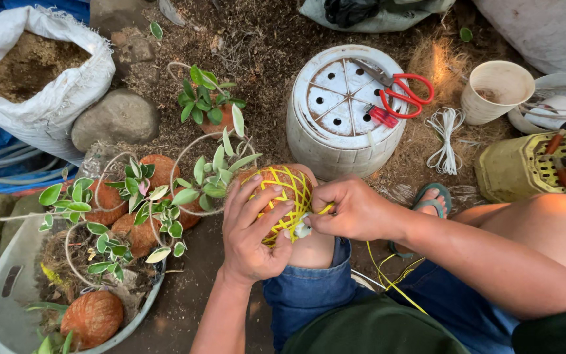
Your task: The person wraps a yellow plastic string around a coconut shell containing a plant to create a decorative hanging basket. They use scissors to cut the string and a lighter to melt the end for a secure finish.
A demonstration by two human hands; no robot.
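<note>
Between the left hand (251,229) and the grey tub (8,308) lies a strip of bare soil where a hand could pass. Further left, the leafy plants (145,203) on brown balls crowd the tub's rim and block the way. Ahead of the right hand (355,210), the upturned white pot (335,118) with red scissors (404,95) stands close. The yellow crate (525,167) and the person's own knee close the right side.
</note>
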